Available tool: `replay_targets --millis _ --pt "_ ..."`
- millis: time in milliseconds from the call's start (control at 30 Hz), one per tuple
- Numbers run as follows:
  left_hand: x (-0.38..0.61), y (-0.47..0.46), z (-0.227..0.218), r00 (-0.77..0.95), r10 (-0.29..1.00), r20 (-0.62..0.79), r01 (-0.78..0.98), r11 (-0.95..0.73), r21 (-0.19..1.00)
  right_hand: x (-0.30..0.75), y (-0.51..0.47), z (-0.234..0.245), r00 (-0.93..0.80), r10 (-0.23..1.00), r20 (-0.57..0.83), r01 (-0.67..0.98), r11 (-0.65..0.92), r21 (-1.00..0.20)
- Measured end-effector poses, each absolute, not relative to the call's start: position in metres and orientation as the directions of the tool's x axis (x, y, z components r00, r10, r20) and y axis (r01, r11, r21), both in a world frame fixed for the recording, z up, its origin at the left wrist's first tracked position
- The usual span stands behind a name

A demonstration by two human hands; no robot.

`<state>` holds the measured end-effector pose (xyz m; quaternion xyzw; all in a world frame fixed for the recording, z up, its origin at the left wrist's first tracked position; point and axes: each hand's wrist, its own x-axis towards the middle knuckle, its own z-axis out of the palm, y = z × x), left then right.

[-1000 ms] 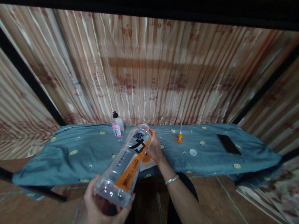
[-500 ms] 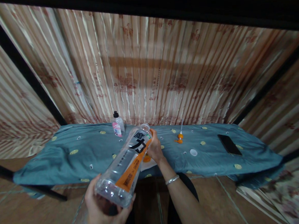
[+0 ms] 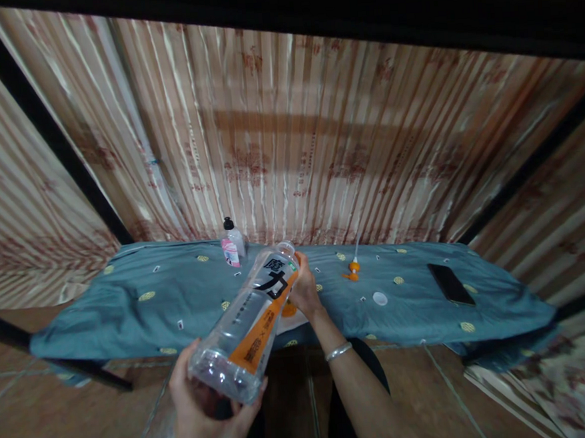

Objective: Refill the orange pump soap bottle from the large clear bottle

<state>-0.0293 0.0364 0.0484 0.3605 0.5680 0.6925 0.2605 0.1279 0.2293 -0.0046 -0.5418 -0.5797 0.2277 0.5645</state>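
A large clear plastic bottle point(image 3: 249, 315) with an orange label and black characters is held tilted, its open neck pointing up and away to the right. My left hand point(image 3: 210, 405) is closed around its base. Near the neck, my right hand point(image 3: 303, 288) grips the bottle's side; a silver bangle circles that wrist. Behind and below the bottle, partly hidden by it, an orange-and-white thing point(image 3: 290, 319) lies at the cloth's front edge; its kind I cannot make out. An orange pump head point(image 3: 353, 269) with a clear tube lies to the right of my right hand.
A small bottle with black cap and pink label point(image 3: 231, 246) stands at the back. On the right lie a white round disc point(image 3: 379, 298) and a black phone point(image 3: 450, 284). Blue-green cloth point(image 3: 129, 324) covers the surface. Dark metal posts point(image 3: 62, 148) frame it, with a curtain behind.
Almost nothing differs. The whole view has shifted very slightly, and both hands keep the same grip on the bottle.
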Motion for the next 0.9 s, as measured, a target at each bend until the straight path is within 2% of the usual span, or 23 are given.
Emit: replay_targets --millis 100,300,667,800,900 --pt "-0.030 0.037 0.048 -0.592 0.772 0.230 0.077 -0.230 0.970 0.128 0.228 -0.003 0.238 0.898 0.370 0.356 0.274 -0.893" --pt "-0.024 0.034 0.051 -0.607 0.771 0.194 0.034 -0.219 0.975 0.128 0.227 0.000 0.235 0.898 0.373 0.343 0.283 -0.896" --pt "-0.036 0.038 0.043 -0.544 0.778 0.313 0.157 -0.273 0.949 0.128 0.228 -0.001 0.239 0.902 0.360 0.315 0.278 -0.907" --pt "-0.029 0.036 0.047 -0.600 0.771 0.213 0.044 -0.234 0.971 0.128 0.229 -0.002 0.238 0.909 0.344 0.323 0.260 -0.910" --pt "-0.032 0.037 0.044 -0.577 0.776 0.254 0.093 -0.246 0.965 0.128 0.228 -0.001 0.247 0.905 0.347 0.332 0.257 -0.908"
